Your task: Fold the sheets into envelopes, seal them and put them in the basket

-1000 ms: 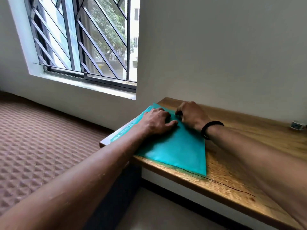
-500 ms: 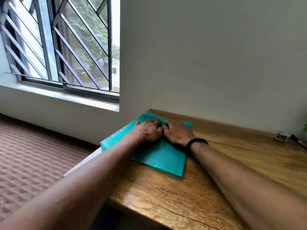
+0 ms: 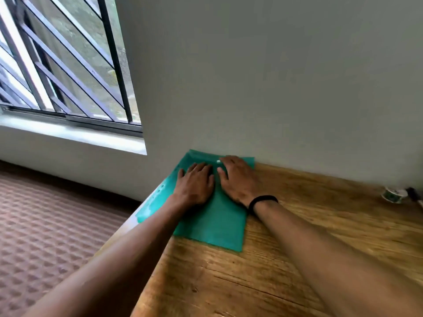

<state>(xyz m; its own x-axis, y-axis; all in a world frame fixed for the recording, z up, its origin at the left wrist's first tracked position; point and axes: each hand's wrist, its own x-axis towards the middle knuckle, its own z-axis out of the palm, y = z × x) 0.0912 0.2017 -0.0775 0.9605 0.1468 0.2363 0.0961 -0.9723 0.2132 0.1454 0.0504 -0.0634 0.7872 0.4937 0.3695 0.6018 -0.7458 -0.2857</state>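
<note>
- Teal plastic sheet [image 3: 212,223] lies flat on the wooden desk [image 3: 309,236], at the desk's far-left corner, far edge against the grey wall [image 3: 274,88].
- Sheet's left margin has a row of punched holes and runs along the desk's left edge; that margin looks paler, glare on it.
- Small white dot on the sheet near its far edge, just beside the right hand's fingertips; cannot tell what it is.
- Left hand [image 3: 194,185] is palm-down on the sheet's far half, fingers [image 3: 199,168] extended and slightly spread, pressing flat, nothing gripped.
- Right hand [image 3: 238,179] is palm-down just beside the left hand, on the sheet's far-right part, fingers [image 3: 229,161] flat and reaching toward the wall, nothing gripped.
- The two hands sit side by side, nearly touching at the thumbs.
- Black band [image 3: 263,200] is on the right wrist, at the sheet's right edge.
- Both forearms are bare and cross the near part of the desk toward the sheet.
- Tape roll [image 3: 394,195], greenish, is on the desk well to the right of the sheet, near the wall; a dark object just beside it is cut off by the frame edge.
- Barred window [image 3: 68,65] is in the wall left of the sheet; brown textured floor [image 3: 45,225] is below and left of the desk.
</note>
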